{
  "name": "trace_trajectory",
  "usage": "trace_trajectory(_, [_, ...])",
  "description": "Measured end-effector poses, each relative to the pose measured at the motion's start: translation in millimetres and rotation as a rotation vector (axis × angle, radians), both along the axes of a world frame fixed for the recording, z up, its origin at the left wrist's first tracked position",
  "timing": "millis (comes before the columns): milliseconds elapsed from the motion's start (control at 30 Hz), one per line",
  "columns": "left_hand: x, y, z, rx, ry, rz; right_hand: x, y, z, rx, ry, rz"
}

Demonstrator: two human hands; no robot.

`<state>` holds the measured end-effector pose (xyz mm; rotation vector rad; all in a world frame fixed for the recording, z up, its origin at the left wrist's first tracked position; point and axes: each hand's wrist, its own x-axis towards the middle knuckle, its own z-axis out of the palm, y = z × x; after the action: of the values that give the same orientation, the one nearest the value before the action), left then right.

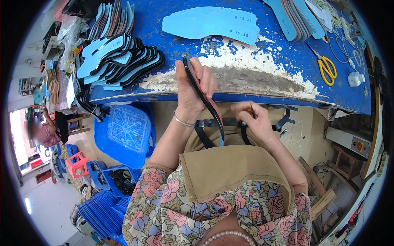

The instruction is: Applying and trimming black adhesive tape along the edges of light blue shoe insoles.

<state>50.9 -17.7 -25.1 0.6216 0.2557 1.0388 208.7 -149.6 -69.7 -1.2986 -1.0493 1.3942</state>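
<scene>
My left hand (186,94) grips a long curved sole piece (213,108) with a black edge and a pink face, held on edge over my lap. To its right, my right hand (257,122) is slightly blurred, its fingers curled round something thin that I cannot make out, beside a black strap (245,135) on the tan apron (230,168). Light blue sole pieces (209,22) lie at the top of the bench. A pile of black-edged blue pieces (119,65) sits at the left, and more stacked pieces (289,22) are at the upper right.
The worn blue bench (279,90) holds yellow scissors (326,71), a white bottle (355,78) and cords. Blue bins (120,178) and a pink stool (76,164) stand at lower left. Another person (51,133) is at far left. A control box (351,143) is at right.
</scene>
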Motion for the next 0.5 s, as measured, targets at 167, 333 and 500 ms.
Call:
trace_trajectory(167, [12, 1, 0, -0.004, -0.222, -0.209, -13, 6, 13, -0.247, 0.406, 0.157])
trace_trajectory(333, [8, -4, 28, -0.221, 0.012, -0.107, -15, -9, -1, -0.187, 0.350, 0.033])
trace_trajectory(500, [-4, -3, 17, -0.181, 0.204, 0.022, -23, -13, 2, -0.136, 0.325, -0.025])
